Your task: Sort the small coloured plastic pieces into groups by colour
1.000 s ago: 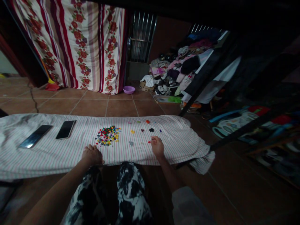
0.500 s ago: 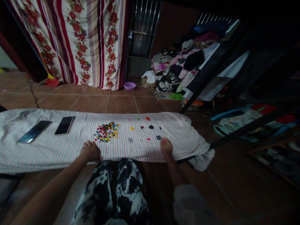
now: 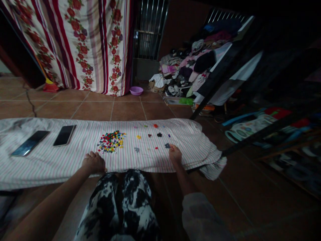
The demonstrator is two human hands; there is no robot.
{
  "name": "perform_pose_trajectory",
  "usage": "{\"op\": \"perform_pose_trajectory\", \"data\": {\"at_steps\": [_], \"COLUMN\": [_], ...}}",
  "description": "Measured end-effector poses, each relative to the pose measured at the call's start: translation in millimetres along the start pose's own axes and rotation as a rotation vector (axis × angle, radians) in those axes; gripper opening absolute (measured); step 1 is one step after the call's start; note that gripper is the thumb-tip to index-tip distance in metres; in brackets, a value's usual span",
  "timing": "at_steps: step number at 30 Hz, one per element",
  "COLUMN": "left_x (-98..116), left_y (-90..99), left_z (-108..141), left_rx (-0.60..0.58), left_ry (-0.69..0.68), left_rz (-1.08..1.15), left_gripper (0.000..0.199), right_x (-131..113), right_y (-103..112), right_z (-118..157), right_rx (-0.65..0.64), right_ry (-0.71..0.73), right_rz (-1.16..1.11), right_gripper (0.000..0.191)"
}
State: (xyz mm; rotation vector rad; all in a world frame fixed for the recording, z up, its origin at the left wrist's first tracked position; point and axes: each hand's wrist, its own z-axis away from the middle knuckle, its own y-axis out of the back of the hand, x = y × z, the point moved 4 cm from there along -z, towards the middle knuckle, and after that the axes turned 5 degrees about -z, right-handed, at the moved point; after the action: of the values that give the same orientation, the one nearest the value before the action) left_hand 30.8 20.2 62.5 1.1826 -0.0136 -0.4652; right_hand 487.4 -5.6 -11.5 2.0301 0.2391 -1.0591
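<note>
My left hand [image 3: 93,163] rests at the near edge of the striped cloth [image 3: 72,164], its fingers curled against it; whether anything is under them is hidden. My right hand [image 3: 175,154] has its fingertips pinched beside a small dark grey pile [image 3: 167,146]; any piece between them is too small to make out. A mixed heap of colourful small pieces [image 3: 111,141] lies in front of my left hand. Small groups sit between the heap and my right hand, among them a black one [image 3: 159,135], a yellow one [image 3: 138,137], a grey one [image 3: 136,149] and a red one [image 3: 156,148].
Two phones, one dark [image 3: 64,135] and one shiny [image 3: 30,143], lie at the left on the cloth. Beyond are a purple basin [image 3: 136,90], a floral curtain [image 3: 92,47] and a heap of clothes [image 3: 190,67]. A dark slanted bar [image 3: 240,144] stands at the right.
The view has shifted slightly, so most things appear a little further left. My right hand's fingertips have moved slightly at the dark grey pile. My left hand stays on the cloth.
</note>
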Motion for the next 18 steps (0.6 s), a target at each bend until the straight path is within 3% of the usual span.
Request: {"op": "perform_pose_trajectory", "data": {"at_steps": [4, 18], "left_x": [0.9, -1.7], "left_y": [-0.7, -1.5], "left_z": [1.1, 2.0], "left_rx": [-0.015, -0.001], "left_ry": [-0.023, 0.035], "left_rz": [-0.097, 0.028], "left_gripper": [0.066, 0.075], "right_x": [6.0, 4.7], "right_y": [-1.5, 3.5], "right_z": [4.1, 8.5], "right_rx": [0.014, 0.077], "right_ry": [0.015, 0.051], "right_rz": [-0.016, -0.010], "right_gripper": [0.045, 0.050]}}
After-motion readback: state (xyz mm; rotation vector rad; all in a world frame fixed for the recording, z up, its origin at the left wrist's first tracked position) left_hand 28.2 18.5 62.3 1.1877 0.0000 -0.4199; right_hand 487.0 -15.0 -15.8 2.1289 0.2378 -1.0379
